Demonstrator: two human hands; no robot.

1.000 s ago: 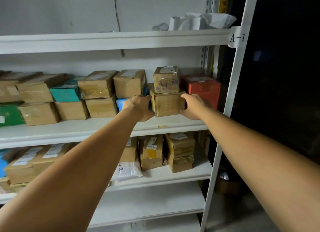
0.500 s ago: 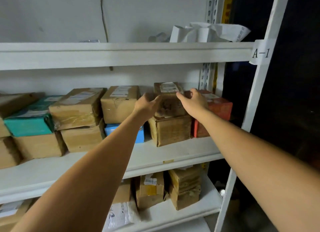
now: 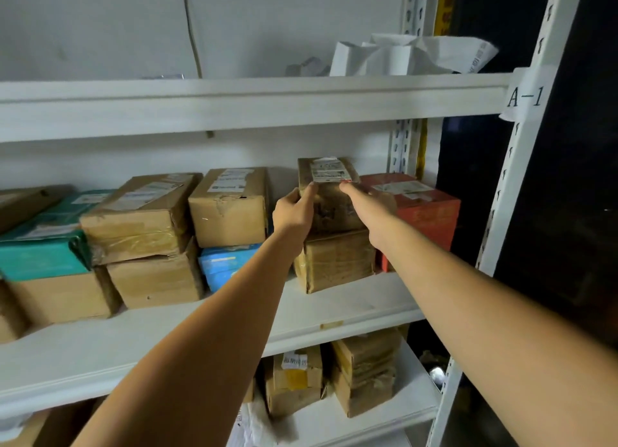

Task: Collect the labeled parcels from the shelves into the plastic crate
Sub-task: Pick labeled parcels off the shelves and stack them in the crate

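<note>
A small brown taped parcel (image 3: 329,195) with a white label on top sits on a larger brown parcel (image 3: 337,261) on the middle shelf (image 3: 351,308). My left hand (image 3: 294,209) grips its left side, thumb on the front upper edge. My right hand (image 3: 368,201) holds its right side, fingers wrapped round the far edge. Beside it on the right stands a red labeled box (image 3: 418,209). The plastic crate is not in view.
More labeled parcels fill the middle shelf to the left: a brown box (image 3: 230,206), a blue packet (image 3: 224,266), a teal package (image 3: 43,246). The shelf below holds further brown parcels (image 3: 364,373). A white upright (image 3: 521,165) tagged A-1 bounds the right side.
Both hands rose from the lower brown parcel to the small one on top and closed round its sides. The camera moved closer and tilted up.
</note>
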